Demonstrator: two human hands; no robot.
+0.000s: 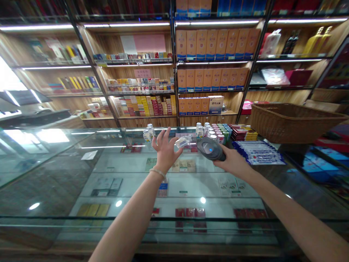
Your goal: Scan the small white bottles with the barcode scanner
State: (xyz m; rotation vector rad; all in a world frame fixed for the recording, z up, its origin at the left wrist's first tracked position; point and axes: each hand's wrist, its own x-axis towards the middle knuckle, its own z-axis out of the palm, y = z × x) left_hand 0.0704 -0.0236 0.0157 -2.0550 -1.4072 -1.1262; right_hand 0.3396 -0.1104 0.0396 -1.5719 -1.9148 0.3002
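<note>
Landmark = scanner (209, 148). R hand (231, 162) is wrapped on its handle, scanner head aimed L/fwd, blue light on top. R forearm comes in from the lower R, angled fwd-left, wrist approx straight. L hand (166, 152) is to the L of scanner, above the glass desk (68, 163): back of hand to cam, fingers fanned & pointing fwd, thumb out twd scanner. L forearm slants up from lower L, bracelet (157, 172) at wrist. Hands apart from e/o.

Small clear bottle (184, 141) is just L of scanner head, tipped approx sideways, cap end twd scanner, right by L index/thumb. Can't tell if it's pinched or only touched.

Rest, rel. to scanner: upright bottles (148, 133) further L, past L hand; more bottles/tubs (218, 131) just beyond it; blue packets (259, 153) to its R; wicker basket (289, 122) further R & beyond.
</note>
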